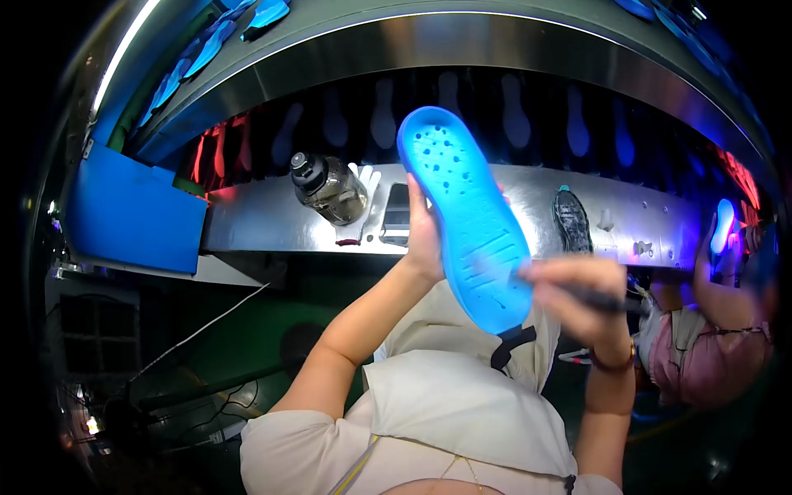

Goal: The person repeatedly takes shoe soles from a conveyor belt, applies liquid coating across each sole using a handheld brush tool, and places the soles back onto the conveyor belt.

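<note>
My left hand (424,235) is closed around the edge of a bright blue shoe sole (462,206), holding it up in front of me with its hole-dotted end at the top. My right hand (577,285) is blurred by motion and grips a dark-handled brush (598,298). The brush's tip is smeared against the lower part of the sole, so whether it touches cannot be made out. A dark patterned sole (572,219) lies on the metal bench to the right of the blue one.
A dark-capped bottle (328,188) and a white glove (369,186) sit on the metal ledge (264,219), with a dark flat device (396,216) beside them. Behind it hangs a row of soles (384,115) or their reflections. At right, another person (701,346) holds a glowing blue sole (723,227).
</note>
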Demonstrator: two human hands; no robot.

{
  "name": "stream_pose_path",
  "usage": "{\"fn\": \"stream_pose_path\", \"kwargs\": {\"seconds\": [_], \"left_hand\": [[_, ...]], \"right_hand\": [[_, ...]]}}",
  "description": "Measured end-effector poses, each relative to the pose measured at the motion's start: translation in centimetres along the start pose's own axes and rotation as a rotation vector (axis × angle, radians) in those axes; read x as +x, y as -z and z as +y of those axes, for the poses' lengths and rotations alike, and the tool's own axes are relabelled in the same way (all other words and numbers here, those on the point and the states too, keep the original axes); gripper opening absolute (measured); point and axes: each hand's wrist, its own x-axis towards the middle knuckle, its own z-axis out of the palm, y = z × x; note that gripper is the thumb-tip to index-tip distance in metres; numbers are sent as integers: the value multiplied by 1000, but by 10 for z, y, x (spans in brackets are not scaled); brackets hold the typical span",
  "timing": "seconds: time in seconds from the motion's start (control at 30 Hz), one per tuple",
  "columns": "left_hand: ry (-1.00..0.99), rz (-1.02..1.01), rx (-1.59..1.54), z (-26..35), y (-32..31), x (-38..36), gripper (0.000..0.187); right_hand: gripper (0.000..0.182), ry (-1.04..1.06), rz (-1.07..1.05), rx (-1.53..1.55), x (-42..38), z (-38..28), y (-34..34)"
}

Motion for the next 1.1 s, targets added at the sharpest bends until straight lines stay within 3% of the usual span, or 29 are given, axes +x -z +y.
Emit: {"fn": "stream_pose_path", "kwargs": {"seconds": [0.03,0.17,0.23,0.27,0.3,0.37,0.47,0.5,0.63,0.7,0.77,0.83,0.9,0.97,1.1], "left_hand": [[4,-2,-6,-4,-6,0,85],[-88,-107,25,1,-12,2,90],[-104,16,-9,10,-10,-1,86],[-101,23,-10,13,-11,-2,86],[-114,55,-13,14,-14,-2,87],[-129,86,-24,16,-16,0,87],[-125,-21,137,30,-17,4,87],[-123,-21,138,33,-26,4,87],[-80,0,60,33,-47,-4,76],[-184,-33,22,7,-53,-23,69],[-179,-131,21,-6,-56,-27,60],[-97,21,91,1,-45,-25,55],[-126,7,76,2,-43,-23,53],[-153,-17,61,3,-40,-18,51],[-170,-85,-21,4,-32,-9,61]], "right_hand": [[22,-140,173,-28,8,-2,0],[22,72,-107,-34,3,-8,-13],[22,105,-150,75,-4,-12,-9],[24,-120,-38,274,-11,-9,-3],[25,-62,131,89,-8,-2,0],[25,-74,75,44,-10,8,-6],[25,77,-257,-17,-9,-9,4],[25,76,-255,-17,-9,-2,8],[19,-100,143,618,-12,20,-2],[19,-196,338,883,-8,11,-19],[20,-189,296,681,-13,13,-25],[21,-82,217,378,-12,-4,-29],[22,-48,162,485,-12,-3,-21],[21,-88,319,328,-8,0,-26],[21,133,80,79,-2,-17,-30]]}}
